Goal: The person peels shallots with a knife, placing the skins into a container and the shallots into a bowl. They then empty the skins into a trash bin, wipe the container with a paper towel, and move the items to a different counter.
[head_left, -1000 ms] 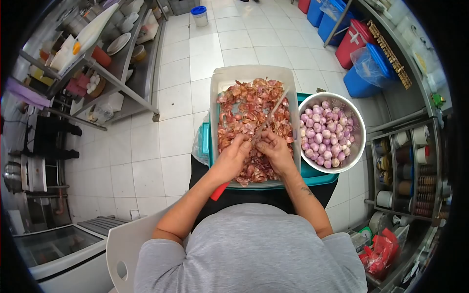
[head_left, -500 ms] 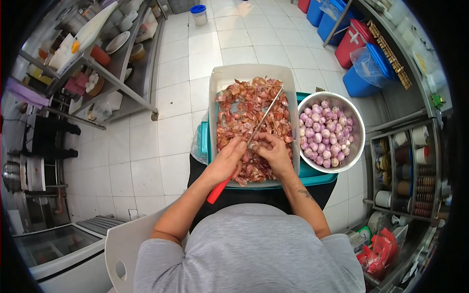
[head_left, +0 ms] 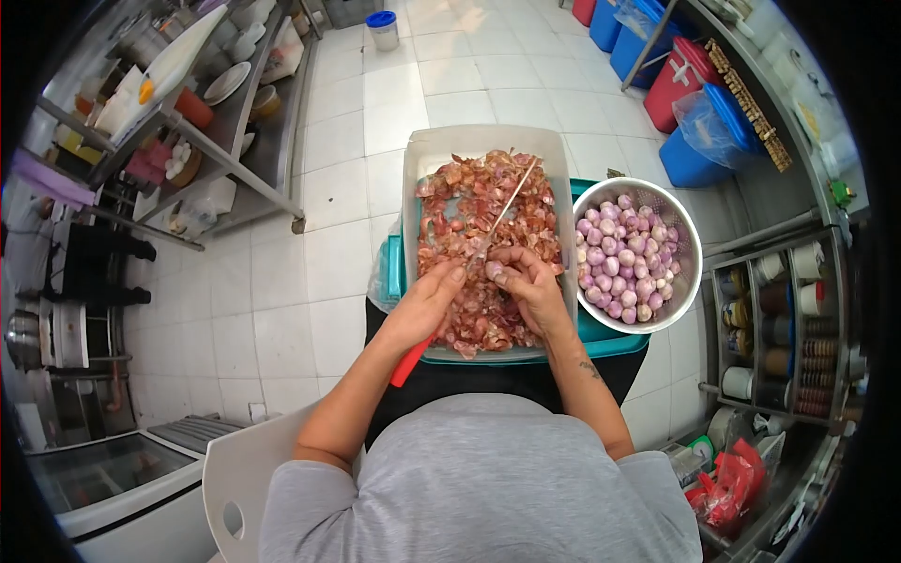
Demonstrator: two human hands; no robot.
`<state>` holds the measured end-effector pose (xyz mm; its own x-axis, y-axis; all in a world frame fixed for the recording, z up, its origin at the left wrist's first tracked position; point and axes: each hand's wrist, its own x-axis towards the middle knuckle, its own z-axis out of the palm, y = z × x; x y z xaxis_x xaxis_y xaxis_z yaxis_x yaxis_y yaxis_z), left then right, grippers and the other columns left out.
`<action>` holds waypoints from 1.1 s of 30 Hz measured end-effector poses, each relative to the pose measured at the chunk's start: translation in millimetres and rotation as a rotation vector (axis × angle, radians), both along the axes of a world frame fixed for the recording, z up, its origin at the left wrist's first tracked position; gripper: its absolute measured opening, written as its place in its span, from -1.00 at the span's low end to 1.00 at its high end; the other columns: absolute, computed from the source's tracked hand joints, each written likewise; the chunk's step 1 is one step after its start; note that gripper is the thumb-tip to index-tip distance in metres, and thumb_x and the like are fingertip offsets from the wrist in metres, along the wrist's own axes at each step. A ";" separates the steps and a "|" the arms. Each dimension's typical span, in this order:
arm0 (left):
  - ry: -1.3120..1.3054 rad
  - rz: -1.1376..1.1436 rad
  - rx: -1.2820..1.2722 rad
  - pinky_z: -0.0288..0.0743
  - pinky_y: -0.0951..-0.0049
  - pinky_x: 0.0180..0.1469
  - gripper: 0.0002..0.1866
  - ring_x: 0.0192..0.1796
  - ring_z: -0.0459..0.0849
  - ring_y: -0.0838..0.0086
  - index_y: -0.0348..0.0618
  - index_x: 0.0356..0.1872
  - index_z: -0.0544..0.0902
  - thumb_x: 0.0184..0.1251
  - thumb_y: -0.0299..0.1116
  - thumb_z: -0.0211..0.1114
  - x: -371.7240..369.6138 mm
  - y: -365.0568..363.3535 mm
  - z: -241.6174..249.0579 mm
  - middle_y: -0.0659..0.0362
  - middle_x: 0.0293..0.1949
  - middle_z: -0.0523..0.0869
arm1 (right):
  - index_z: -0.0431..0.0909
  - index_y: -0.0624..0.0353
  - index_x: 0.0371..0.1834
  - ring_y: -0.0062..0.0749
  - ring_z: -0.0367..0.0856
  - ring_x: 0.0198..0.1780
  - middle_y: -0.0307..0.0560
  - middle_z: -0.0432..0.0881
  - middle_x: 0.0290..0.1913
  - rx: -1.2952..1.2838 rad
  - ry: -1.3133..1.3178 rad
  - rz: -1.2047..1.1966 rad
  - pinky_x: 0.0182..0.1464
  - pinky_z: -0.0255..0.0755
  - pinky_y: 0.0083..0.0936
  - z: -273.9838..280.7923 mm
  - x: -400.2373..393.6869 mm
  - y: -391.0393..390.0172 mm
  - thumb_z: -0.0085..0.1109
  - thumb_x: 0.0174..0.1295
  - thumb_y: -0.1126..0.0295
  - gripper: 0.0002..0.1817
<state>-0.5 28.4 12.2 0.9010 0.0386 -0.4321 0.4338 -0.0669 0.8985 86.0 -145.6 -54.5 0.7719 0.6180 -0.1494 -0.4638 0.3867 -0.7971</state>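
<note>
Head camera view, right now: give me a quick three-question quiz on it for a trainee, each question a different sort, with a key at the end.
1. Multiple choice: the knife has a handle of which colour? A) blue, B) red, C) white.
2. True or false: the metal colander of purple bulbs stands to the person's right of the plastic tub.
3. Fill the gap: the knife is gripped in the person's ____ hand.

Key:
1. B, red.
2. True.
3. Left: the left hand grips it, with the blade pointing away over the tub.
</note>
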 end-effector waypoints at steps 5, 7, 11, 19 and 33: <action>-0.077 0.047 -0.040 0.29 0.61 -0.64 -0.45 -0.67 0.42 0.57 -0.29 0.30 0.27 0.55 -0.04 -0.12 -3.2 -3.1 8.6 0.16 -0.32 0.48 | 0.45 0.28 0.04 -0.44 0.59 -0.02 -0.13 0.58 -0.06 0.054 0.115 0.002 -0.07 0.50 -0.53 -8.8 0.7 -6.7 0.13 0.28 0.52 -0.72; -0.033 0.031 -0.096 0.29 0.60 -0.64 -0.48 -0.67 0.41 0.61 -0.26 0.30 0.29 0.54 -0.08 -0.08 -5.7 -2.1 3.2 0.18 -0.37 0.49 | 0.46 0.26 0.05 -0.43 0.60 -0.05 -0.13 0.59 -0.07 0.065 0.137 0.037 -0.11 0.50 -0.56 -7.5 2.8 -7.2 0.12 0.30 0.50 -0.73; -0.030 0.080 -0.123 0.27 0.61 -0.65 -0.51 -0.67 0.39 0.65 -0.20 0.31 0.31 0.54 -0.10 -0.06 -9.1 -11.2 1.9 0.22 -0.40 0.49 | 0.45 0.23 0.07 -0.42 0.62 -0.09 -0.13 0.60 -0.07 0.143 0.178 0.022 -0.14 0.49 -0.56 -16.6 5.6 -8.1 0.14 0.29 0.48 -0.71; -0.092 -0.062 0.203 0.41 0.52 -0.34 -0.46 -0.38 0.55 0.44 -0.18 0.38 0.22 0.53 -0.08 -0.07 -12.6 -23.4 6.2 0.04 -0.14 0.53 | 0.45 0.24 0.06 -0.47 0.61 -0.08 -0.14 0.63 -0.09 0.141 0.193 -0.045 -0.08 0.49 -0.56 -11.2 3.1 -4.2 0.18 0.27 0.50 -0.70; -0.186 -0.094 0.503 0.14 0.23 0.37 -0.40 0.37 0.30 -0.06 -0.30 0.42 0.10 0.52 -0.13 -0.11 -7.7 -39.7 -2.5 -0.30 0.28 0.35 | 0.50 0.34 -0.01 -0.50 0.59 -0.05 -0.12 0.62 -0.09 0.041 -0.005 -0.109 0.06 0.45 -0.55 -14.3 0.7 2.0 0.21 0.20 0.58 -0.72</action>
